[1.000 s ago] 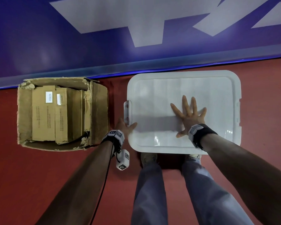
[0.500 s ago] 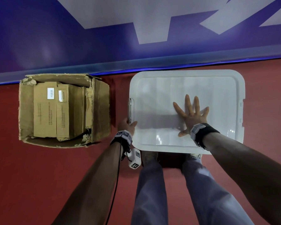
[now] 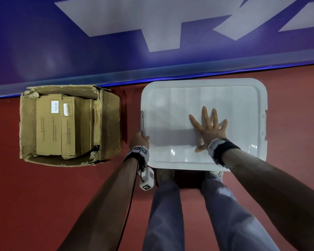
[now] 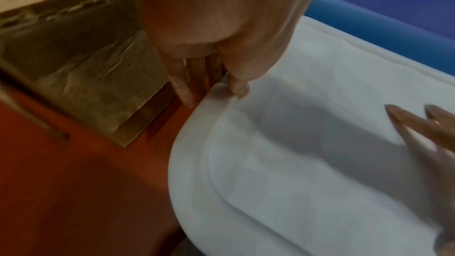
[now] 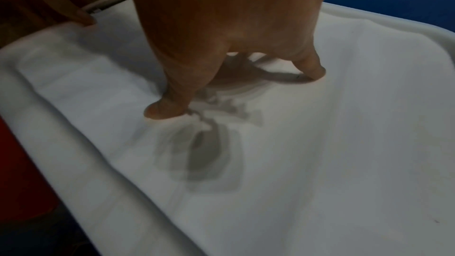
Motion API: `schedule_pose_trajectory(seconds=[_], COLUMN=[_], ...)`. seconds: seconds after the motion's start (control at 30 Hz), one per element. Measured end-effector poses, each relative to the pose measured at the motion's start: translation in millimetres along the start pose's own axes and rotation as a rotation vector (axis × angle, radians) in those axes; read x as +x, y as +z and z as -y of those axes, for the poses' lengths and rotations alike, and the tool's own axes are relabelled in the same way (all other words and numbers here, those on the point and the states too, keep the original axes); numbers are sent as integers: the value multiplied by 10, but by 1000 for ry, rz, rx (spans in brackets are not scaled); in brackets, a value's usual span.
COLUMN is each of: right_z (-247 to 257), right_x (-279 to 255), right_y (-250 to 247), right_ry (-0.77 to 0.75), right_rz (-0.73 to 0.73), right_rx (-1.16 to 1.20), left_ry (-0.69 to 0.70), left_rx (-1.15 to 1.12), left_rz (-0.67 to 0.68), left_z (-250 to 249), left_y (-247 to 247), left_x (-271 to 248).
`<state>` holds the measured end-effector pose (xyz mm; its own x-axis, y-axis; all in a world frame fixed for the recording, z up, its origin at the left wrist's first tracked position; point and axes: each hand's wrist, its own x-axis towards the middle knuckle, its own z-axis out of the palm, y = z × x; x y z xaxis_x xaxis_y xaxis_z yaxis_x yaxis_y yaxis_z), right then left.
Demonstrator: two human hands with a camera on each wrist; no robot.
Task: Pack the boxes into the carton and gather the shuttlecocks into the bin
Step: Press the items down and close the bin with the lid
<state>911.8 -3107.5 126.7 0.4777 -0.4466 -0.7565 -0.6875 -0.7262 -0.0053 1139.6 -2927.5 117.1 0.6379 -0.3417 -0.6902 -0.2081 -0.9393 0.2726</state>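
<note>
Red floor runs across the lower frame of the head view, with a blue and white wall (image 3: 116,42) filling the top.

Right hand (image 3: 209,130): fingers spread flat, palm down, pressing on the white rectangular plastic lid (image 3: 170,105) of the bin, right of the lid's centre. The right wrist view confirms thumb and fingertip contact with the lid surface.

Left hand (image 3: 139,140): at the lid's left edge, just below the side latch (image 3: 142,122). In the left wrist view the thumb (image 4: 237,87) lies on the rim top and the fingers (image 4: 182,92) reach down outside the edge, so the hand appears to pinch the rim. How firmly it grips, I cannot tell.

Task objects: the lid covers the bin entirely, so the shuttlecocks are not visible; presumably inside. The brown cardboard boxes (image 3: 49,124) stand upright, side by side, in the torn brown open-topped carton (image 3: 109,124) at middle left, set apart from the bin by a strip of floor.

Step in hand, as judged: closing the bin, with the lid being seated and its left side secured. Packing looks finished.

Next move calls for: steady downward pressure from the right palm while the left fingers snap the left latch home; then a check of the right-hand latch (image 3: 264,124), whose state is not clear.
</note>
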Motion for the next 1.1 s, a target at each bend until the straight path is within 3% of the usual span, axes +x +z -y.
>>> schedule_pose_trajectory(seconds=[0.07, 0.13, 0.23, 0.33, 0.47, 0.6, 0.7, 0.87, 0.93, 1.0, 1.1], right_z=[-89, -247, -557, -903, -1360, -1701, -1804, -2054, -2130, -2152, -2062], right_x=[-14, -85, -234, -367, -439, -276, -221, -163, -145, -137, -153], right_y=[52, 168, 376, 559, 723, 858, 848, 817, 809, 798, 810], right_ry=[-61, -130, -133, 132, 492, 669, 686, 689, 675, 662, 627], right_rz=[-29, -109, -246, -364, -400, -300, -285, -212, -153, -169, -242], right_rx=[19, 26, 114, 284, 605, 1051, 1212, 1322, 1199, 1128, 1297], left_ry=[1, 102, 515, 760, 968, 937, 884, 916, 929, 921, 901], left_rx=[151, 329, 497, 578, 729, 855, 940, 1060, 1111, 1125, 1132], left_rz=[-4, -45, -153, -91, 149, 336, 349, 409, 432, 458, 467], left_z=[-59, -158, -327, -596, -1125, -1436, -1475, -1559, -1608, -1635, -1632], left_y=[-49, -35, 108, 320, 692, 1115, 1249, 1105, 1044, 1030, 1062], left_x=[25, -13, -126, -234, -437, -530, -609, -497, -450, -443, -448])
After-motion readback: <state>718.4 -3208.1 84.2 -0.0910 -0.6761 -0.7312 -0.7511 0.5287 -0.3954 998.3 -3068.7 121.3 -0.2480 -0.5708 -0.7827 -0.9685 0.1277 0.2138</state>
